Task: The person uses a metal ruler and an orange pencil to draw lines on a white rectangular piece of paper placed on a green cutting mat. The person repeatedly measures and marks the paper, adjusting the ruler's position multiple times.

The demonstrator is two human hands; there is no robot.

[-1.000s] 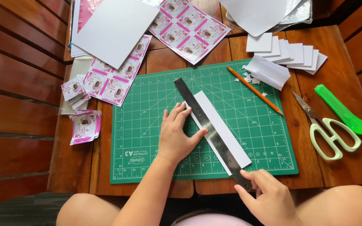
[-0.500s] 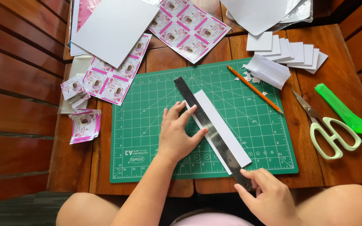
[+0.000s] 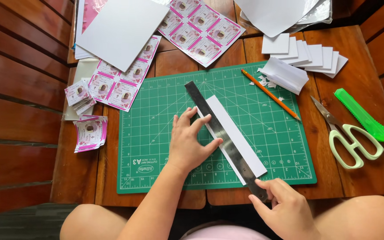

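Steel ruler point(image 3: 222, 138), stiff & slick, lies over thin white paper strip point(image 3: 241, 135) mid-frame; left hand point(image 3: 192, 142) flat, grip released, pressing; right hand point(image 3: 285, 209) pinches its lower end.

pink-white label sheets point(image 3: 203, 29) upper left, cut labels point(image 3: 90, 132)

On the green cutting mat point(image 3: 156, 133) a metal ruler point(image 3: 218, 133) lies slanted over a white paper strip point(image 3: 241, 138) — running from 11 o'clock to 5 o'clock. The left hand point(image 3: 192, 142) presses flat on the ruler's middle; the right hand point(image 3: 285, 209) pinches its near end. At 3 o'clock lie scissors point(image 3: 350, 135) (pale green handles), with an orange pencil point(image 3: 270, 94) beside them on the mat.
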